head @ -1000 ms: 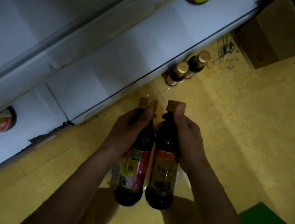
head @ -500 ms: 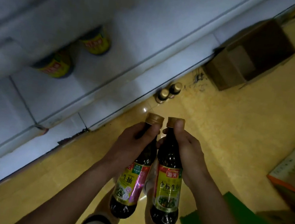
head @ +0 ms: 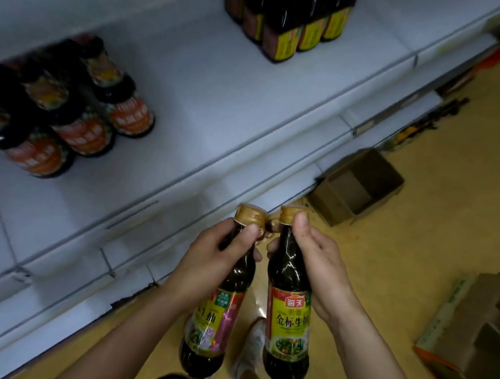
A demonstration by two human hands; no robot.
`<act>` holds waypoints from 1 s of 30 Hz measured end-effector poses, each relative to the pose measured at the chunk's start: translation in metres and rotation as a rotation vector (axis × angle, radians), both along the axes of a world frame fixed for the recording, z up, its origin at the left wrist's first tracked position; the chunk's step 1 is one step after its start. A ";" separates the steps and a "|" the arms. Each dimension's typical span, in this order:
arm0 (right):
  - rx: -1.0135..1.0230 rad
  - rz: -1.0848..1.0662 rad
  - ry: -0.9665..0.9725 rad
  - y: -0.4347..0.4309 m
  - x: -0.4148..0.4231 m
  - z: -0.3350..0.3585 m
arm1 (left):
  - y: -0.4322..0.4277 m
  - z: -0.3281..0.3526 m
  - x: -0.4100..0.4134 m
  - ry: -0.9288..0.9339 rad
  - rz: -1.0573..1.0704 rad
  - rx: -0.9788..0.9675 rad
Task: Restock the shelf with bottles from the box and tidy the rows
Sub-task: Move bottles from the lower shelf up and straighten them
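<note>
An open box (head: 358,187) sits on the floor at the shelf's (head: 239,105) foot, showing only cardboard dividers. The left grip (head: 213,259) curls round the left bottle's (head: 216,326) neck, and the right grip (head: 318,267) round the right bottle's (head: 289,321). Both bottles are upright, side by side, just off the shelf's front edge.

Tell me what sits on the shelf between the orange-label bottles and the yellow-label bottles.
Nothing. In the head view, the white shelf is bare between the orange-label bottles on the left and the yellow-label bottles further along.
</note>
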State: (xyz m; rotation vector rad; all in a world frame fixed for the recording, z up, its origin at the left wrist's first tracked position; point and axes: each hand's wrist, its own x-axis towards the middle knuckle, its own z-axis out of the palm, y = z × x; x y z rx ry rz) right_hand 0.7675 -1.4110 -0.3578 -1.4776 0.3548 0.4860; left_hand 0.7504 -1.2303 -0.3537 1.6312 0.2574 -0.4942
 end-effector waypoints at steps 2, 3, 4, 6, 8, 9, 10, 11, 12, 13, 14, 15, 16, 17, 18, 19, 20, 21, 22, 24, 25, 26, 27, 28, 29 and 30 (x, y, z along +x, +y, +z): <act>0.016 -0.005 -0.024 0.006 -0.003 0.021 | 0.004 0.021 -0.006 -0.015 0.022 -0.038; 0.024 -0.007 -0.033 0.010 -0.006 0.032 | 0.006 0.031 -0.008 -0.021 0.032 -0.055; 0.034 -0.003 -0.046 0.014 -0.007 0.041 | 0.008 0.040 -0.010 -0.038 0.041 -0.067; 0.050 0.010 -0.074 0.022 -0.012 0.059 | 0.013 0.057 -0.013 -0.075 0.051 -0.087; 0.061 0.003 -0.102 0.029 -0.016 0.077 | 0.019 0.073 -0.015 -0.103 0.054 -0.109; 0.059 -0.001 -0.120 0.032 -0.016 0.086 | 0.023 0.082 -0.015 -0.122 0.055 -0.119; 0.051 0.000 -0.140 0.034 -0.016 0.095 | 0.026 0.090 -0.015 -0.143 0.050 -0.127; 0.042 0.004 -0.157 0.037 -0.017 0.104 | 0.030 0.097 -0.016 -0.162 0.045 -0.135; 0.028 0.014 -0.178 0.040 -0.017 0.113 | 0.033 0.104 -0.016 -0.183 0.040 -0.148; 0.009 0.027 -0.200 0.043 -0.018 0.121 | 0.036 0.110 -0.017 -0.205 0.039 -0.156; -0.011 0.037 -0.223 0.046 -0.019 0.128 | 0.039 0.116 -0.017 -0.230 0.040 -0.152; -0.024 0.039 -0.245 0.050 -0.019 0.135 | 0.042 0.122 -0.017 -0.256 0.042 -0.140; -0.028 0.034 -0.265 0.053 -0.021 0.140 | 0.046 0.126 -0.018 -0.276 0.041 -0.132; -0.026 0.029 -0.283 0.057 -0.022 0.145 | 0.049 0.130 -0.019 -0.294 0.042 -0.135; -0.021 0.029 -0.298 0.060 -0.023 0.150 | 0.052 0.134 -0.019 -0.314 0.041 -0.132; -0.015 0.031 -0.310 0.063 -0.024 0.155 | 0.056 0.138 -0.020 -0.335 0.036 -0.122; -0.010 0.037 -0.323 0.066 -0.026 0.159 | 0.059 0.141 -0.020 -0.355 0.030 -0.113; -0.005 0.045 -0.334 0.069 -0.027 0.164 | 0.061 0.144 -0.021 -0.372 0.025 -0.113; 0.000 0.055 -0.345 0.071 -0.028 0.168 | 0.064 0.148 -0.022 -0.384 0.025 -0.117; 0.007 0.076 -0.363 0.074 -0.028 0.175 | 0.066 0.154 -0.023 -0.410 0.035 -0.128; 0.011 0.090 -0.373 0.075 -0.027 0.179 | 0.068 0.157 -0.023 -0.421 0.042 -0.134; 0.011 0.105 -0.383 0.076 -0.026 0.182 | 0.068 0.160 -0.024 -0.429 0.049 -0.138; 0.007 0.121 -0.393 0.077 -0.024 0.186 | 0.069 0.162 -0.024 -0.440 0.060 -0.138; 0.003 0.137 -0.406 0.077 -0.023 0.190 | 0.069 0.165 -0.024 -0.456 0.073 -0.131; 0.007 0.155 -0.416 0.077 -0.021 0.194 | 0.069 0.167 -0.025 -0.473 0.090 -0.120; 0.017 0.175 -0.423 0.078 -0.019 0.197 | 0.069 0.170 -0.025 -0.488 0.110 -0.107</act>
